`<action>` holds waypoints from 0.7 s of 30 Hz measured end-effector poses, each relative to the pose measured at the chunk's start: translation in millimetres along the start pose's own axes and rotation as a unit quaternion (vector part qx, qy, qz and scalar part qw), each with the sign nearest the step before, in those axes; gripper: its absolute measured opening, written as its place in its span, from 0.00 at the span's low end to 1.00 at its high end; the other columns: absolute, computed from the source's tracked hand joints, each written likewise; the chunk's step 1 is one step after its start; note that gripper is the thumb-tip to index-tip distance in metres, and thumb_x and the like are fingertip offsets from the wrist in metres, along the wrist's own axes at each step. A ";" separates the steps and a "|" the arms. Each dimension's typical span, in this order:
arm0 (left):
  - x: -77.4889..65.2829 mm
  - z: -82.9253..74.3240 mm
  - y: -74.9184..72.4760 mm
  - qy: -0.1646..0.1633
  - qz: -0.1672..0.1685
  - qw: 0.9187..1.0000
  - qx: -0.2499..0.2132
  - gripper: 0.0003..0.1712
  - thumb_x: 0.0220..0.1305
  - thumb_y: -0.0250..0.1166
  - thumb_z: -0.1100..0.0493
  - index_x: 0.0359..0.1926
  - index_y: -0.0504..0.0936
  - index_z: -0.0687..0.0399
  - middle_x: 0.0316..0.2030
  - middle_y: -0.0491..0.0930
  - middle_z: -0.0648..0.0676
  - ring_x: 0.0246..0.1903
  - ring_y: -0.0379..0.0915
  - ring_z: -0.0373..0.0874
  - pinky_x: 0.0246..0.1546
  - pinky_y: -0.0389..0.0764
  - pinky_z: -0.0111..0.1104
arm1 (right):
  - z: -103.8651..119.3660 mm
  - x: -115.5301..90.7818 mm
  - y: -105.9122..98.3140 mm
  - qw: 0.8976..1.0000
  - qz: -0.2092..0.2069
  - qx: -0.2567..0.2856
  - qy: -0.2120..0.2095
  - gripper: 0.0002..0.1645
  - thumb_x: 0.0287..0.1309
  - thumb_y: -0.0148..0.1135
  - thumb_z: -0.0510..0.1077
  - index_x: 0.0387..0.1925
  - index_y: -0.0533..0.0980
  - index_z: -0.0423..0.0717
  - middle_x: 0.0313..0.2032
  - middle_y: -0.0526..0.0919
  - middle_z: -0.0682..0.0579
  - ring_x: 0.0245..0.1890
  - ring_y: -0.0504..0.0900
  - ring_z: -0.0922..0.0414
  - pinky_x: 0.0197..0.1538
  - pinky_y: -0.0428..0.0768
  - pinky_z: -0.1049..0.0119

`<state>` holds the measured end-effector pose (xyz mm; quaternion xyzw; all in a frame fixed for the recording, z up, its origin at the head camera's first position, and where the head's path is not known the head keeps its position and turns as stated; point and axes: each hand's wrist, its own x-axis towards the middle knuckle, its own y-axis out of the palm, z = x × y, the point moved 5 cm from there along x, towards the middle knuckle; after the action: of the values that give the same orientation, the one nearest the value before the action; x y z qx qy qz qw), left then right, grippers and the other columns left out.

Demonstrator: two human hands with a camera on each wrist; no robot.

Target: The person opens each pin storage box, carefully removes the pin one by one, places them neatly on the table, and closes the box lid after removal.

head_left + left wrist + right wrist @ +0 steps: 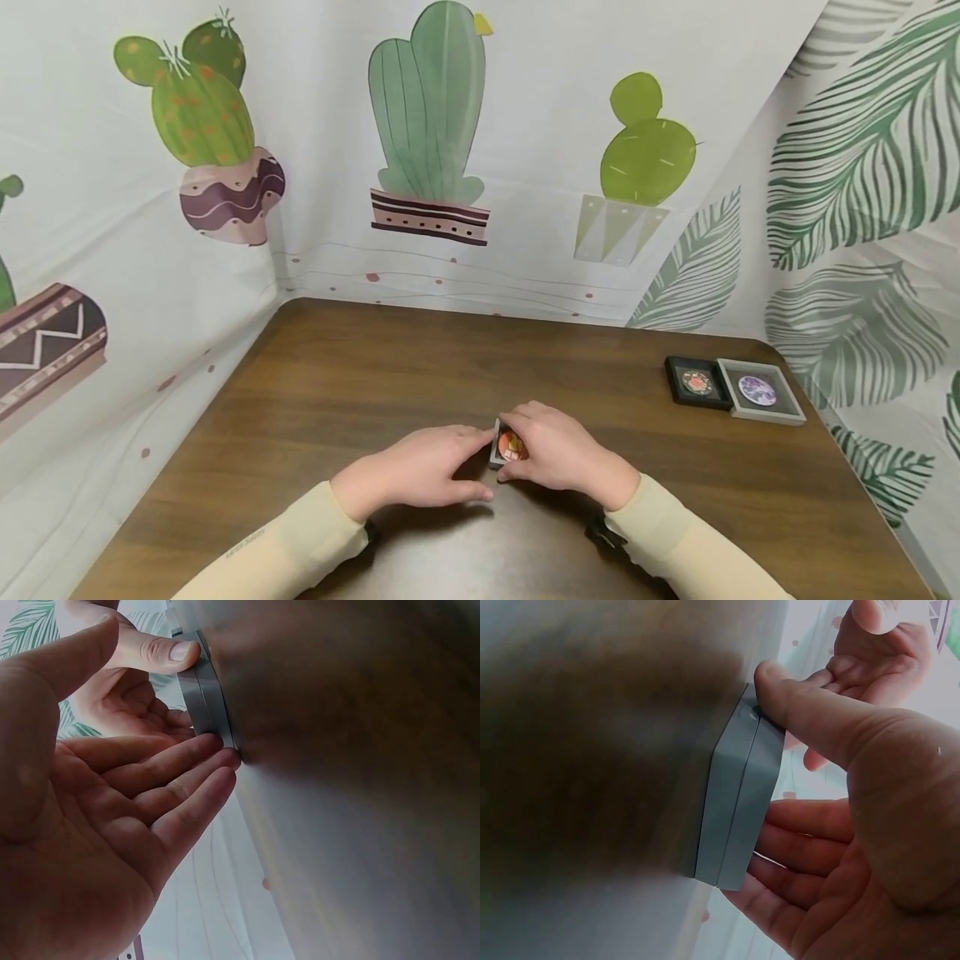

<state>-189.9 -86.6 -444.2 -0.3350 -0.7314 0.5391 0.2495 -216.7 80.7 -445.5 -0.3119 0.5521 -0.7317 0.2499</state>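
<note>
Cream fabric sleeves [281,546] end in two bare hands, one on each side of a square grey case [731,802] with a red-orange patterned disc [510,446] inside. That case sits on a brown wood-grain tabletop [375,358]. From its right, the right hand [558,450] pinches it, thumb on the near side and fingers on the far side. At its left, the left hand [427,471] has fingers extended and thumb spread apart; how firmly the fingertips touch, I cannot tell. Well to the grey case's right and farther back, a square black-framed case [678,393] with a red-and-white disc touches a larger light-grey-framed case [786,407] with a purple-and-white disc.
</note>
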 end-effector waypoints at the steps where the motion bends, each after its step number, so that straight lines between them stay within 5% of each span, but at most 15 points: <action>1: 0.1 0.5 -0.5 -0.002 -0.001 1.000 0.002 0.51 0.63 0.55 0.26 0.72 0.62 0.59 0.65 0.70 0.53 0.63 0.65 0.42 0.60 0.69 0.39 | -0.3 1.0 0.0 1.000 0.000 -0.001 -0.001 0.46 0.44 0.73 0.68 0.57 0.75 0.42 0.47 0.79 0.55 0.47 0.74 0.59 0.50 0.76 0.62; 21: 4.9 11.9 -0.1 -0.020 -0.012 1.000 0.004 0.50 0.64 0.55 0.27 0.72 0.63 0.58 0.64 0.71 0.54 0.63 0.65 0.43 0.60 0.69 0.40 | -9.5 11.7 3.2 1.000 0.014 0.007 -0.009 0.46 0.46 0.74 0.65 0.61 0.74 0.43 0.53 0.78 0.54 0.53 0.74 0.58 0.55 0.74 0.61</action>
<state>-201.8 -90.3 -447.6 -0.3151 -0.7379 0.5453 0.2425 -231.6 77.7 -448.4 -0.3095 0.5491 -0.7290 0.2671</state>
